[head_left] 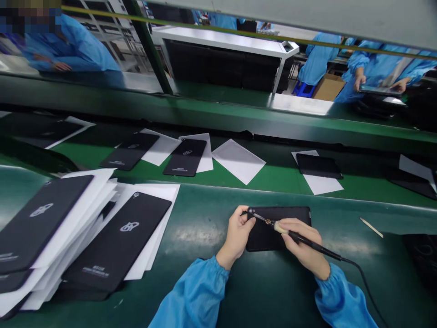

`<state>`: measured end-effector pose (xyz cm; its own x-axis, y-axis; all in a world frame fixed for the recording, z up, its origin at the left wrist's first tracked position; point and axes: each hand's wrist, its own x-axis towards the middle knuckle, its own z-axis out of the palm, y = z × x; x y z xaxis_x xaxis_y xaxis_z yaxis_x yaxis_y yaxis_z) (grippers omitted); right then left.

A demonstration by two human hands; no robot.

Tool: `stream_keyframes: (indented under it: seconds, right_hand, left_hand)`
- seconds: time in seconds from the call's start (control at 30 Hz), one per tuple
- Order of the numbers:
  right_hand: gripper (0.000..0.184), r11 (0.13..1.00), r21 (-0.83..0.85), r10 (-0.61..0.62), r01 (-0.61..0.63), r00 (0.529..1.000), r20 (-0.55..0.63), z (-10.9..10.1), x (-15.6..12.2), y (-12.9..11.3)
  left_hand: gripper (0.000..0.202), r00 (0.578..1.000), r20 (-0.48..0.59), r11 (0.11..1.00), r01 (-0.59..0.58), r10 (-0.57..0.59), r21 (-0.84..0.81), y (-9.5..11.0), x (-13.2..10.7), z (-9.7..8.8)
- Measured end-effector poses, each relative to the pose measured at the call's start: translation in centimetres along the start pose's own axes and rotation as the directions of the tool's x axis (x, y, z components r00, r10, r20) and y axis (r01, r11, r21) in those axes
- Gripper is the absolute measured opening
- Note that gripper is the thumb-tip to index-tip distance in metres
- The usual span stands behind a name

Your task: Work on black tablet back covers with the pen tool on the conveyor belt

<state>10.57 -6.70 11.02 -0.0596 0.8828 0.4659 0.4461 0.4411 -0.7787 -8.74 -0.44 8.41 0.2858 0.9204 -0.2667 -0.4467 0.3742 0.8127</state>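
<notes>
A black tablet back cover [264,237] lies on the green bench in front of me, its inner side apparently up. My left hand [237,232] grips the cover's upper left corner between thumb and fingers. In my right hand [303,243] is a soldering iron [297,236], held like a pen by its pale grip. Its metal tip touches or hovers just over that same corner, near the left fingertips; which of these I cannot tell. A black cord runs from the iron's back end down to the right.
Stacked black covers [123,241] with white sheets stand at left. A green conveyor belt [273,175] behind the bench carries more covers and paper sheets [239,159]. A thin stick [371,227] lies at right, near a dark object [421,259]. Co-workers in blue [378,68] are beyond.
</notes>
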Motion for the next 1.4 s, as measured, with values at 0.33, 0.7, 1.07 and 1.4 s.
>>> stream_keyframes:
  seconds: [0.33,0.7,1.07,1.4]
  right_hand:
    - [0.025,1.0,0.004,0.03,-0.03,0.999,-0.02,0.4,-0.2,0.2]
    - [0.017,0.998,-0.024,0.051,-0.052,0.996,-0.069,-1.2,0.9,-1.1]
    - [0.013,0.998,-0.044,0.046,-0.045,0.999,0.022,-1.2,2.7,-1.7]
    - [0.013,0.998,-0.033,0.052,-0.05,0.996,0.072,-1.3,3.3,-1.5]
  left_hand:
    - [0.032,1.0,-0.007,1.0,0.008,-0.008,0.0,0.2,0.0,0.1]
    - [0.033,1.0,-0.006,1.0,0.021,-0.021,-0.011,0.2,-0.2,0.1]
    - [0.032,1.0,0.006,1.0,0.013,-0.013,-0.008,0.1,-0.3,0.0]
    - [0.031,1.0,0.011,1.0,0.014,-0.014,-0.002,0.0,-0.2,0.0]
